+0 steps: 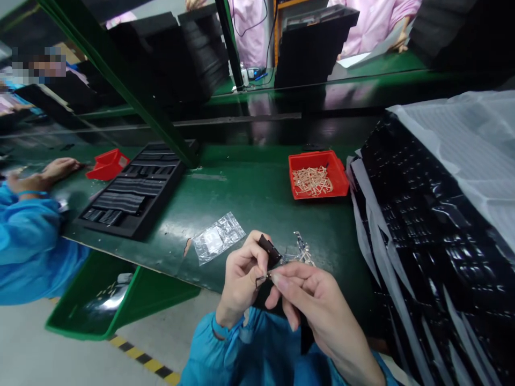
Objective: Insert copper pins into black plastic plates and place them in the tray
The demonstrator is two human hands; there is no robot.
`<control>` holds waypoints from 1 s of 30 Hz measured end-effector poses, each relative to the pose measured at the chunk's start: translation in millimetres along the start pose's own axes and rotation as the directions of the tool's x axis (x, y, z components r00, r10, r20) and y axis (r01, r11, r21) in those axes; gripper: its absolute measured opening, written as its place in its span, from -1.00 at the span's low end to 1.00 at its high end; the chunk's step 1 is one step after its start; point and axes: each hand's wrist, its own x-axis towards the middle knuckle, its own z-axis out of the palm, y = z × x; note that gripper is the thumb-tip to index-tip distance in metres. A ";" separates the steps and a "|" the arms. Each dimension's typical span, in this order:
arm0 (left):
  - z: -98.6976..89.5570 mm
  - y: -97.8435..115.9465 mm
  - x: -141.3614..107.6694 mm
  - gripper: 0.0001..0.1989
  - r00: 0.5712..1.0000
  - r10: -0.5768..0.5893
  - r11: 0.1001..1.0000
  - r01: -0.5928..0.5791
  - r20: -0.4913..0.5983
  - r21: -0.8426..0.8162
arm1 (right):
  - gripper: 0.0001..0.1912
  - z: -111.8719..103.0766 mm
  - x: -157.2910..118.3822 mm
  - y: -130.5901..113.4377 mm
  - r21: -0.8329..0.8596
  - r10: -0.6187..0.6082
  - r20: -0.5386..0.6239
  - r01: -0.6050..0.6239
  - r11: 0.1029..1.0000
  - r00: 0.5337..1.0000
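My left hand (246, 273) is closed around a small dark piece (269, 249) that sticks out past the fingers, its kind unclear. Close against it, my right hand (308, 292) pinches with thumb and forefinger at a tiny part (269, 275), too small to name, where the fingertips of both hands nearly meet. Just beyond the hands lies a little heap of thin metal parts (303, 249) on the green tabletop (249, 187). A clear plastic bag (217, 238) rests flat to the left of my left hand.
A red bin (340, 185) holds many thin beige pieces. Stacked black trays with white sheets (434, 214) crowd the right. Leftward are a black slotted tray (132, 195), another red bin (108, 165), a green tub (80, 324) below and a co-worker's blue sleeve (26, 241). A green post (132, 96) slants across.
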 end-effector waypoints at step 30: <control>15.3 29.1 -17.3 -0.84 0.932 0.350 0.669 -0.178 -0.094 0.722 | -0.62 16.9 -3.6 2.9 -0.518 -0.405 -0.240 0.236 0.822 0.882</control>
